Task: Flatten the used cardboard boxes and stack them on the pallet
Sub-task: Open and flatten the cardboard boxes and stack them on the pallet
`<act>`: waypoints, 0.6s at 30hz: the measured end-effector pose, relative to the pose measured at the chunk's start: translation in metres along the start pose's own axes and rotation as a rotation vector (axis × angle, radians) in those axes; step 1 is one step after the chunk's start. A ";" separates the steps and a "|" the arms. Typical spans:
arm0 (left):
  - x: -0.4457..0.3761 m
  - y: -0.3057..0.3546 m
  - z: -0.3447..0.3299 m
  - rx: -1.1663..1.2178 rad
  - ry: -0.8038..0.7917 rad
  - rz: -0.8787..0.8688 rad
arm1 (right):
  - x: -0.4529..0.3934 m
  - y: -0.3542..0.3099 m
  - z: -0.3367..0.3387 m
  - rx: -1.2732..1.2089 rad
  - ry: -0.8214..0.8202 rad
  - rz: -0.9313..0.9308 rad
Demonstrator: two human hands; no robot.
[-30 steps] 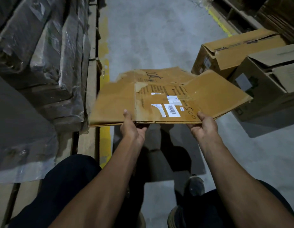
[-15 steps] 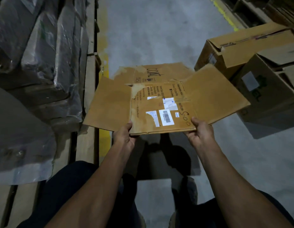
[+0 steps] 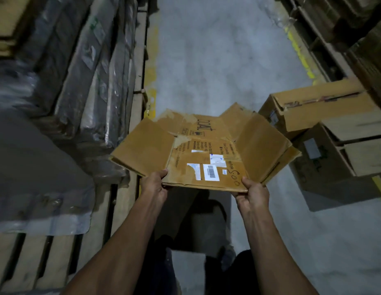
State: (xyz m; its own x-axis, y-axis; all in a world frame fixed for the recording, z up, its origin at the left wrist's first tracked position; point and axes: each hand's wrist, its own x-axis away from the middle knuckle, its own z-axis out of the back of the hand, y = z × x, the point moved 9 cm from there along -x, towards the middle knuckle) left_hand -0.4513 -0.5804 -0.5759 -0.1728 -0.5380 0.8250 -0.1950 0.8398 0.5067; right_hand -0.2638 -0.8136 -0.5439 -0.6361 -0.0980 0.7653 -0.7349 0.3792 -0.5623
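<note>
- Vs 0.5 s ago: flattened box (image 3: 208,154) is tipped more twd the camera, side flaps folded up higher, esp. the right one; near edge sits lower in view. Grip spots on the near edge unchanged.
- Camera has pitched: more aisle floor (image 3: 217,60) and pallet (image 3: 130,201) slats visible at left than before.
- Left hand (image 3: 153,185) grips the near-left corner of the box, thumb on top; fingers curled underneath, hidden.
- Right hand (image 3: 252,193) grips the near-right corner, thumb on top by the handwritten "500"; fingers under the card, not visible.
- Box is held in the air betw. both hands, over the floor, just right of the pallet; not touching either.
- Wrapped stacks (image 3: 83,86) on the pallet are blurred, contents unreadable.
- Two open boxes (image 3: 325,116) at right, near one cut off by frame edge.
- Barcode label (image 3: 210,172) text too small to read; print on the card mostly illegible.
- Feet in shadow below the box, hard to make out.
</note>
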 end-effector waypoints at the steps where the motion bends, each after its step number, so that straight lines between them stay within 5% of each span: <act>1: 0.014 0.011 -0.006 0.003 0.001 -0.014 | 0.013 -0.009 -0.006 0.005 0.007 0.002; 18: 0.271 0.183 -0.121 0.089 -0.064 -0.165 | 0.230 -0.205 -0.151 -0.007 -0.209 0.007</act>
State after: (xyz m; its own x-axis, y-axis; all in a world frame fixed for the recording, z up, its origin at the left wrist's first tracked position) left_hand -0.4172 -0.5633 -0.2297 -0.1918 -0.6739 0.7135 -0.3101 0.7314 0.6074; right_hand -0.2234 -0.7751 -0.2055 -0.6764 -0.2839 0.6796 -0.7293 0.3872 -0.5641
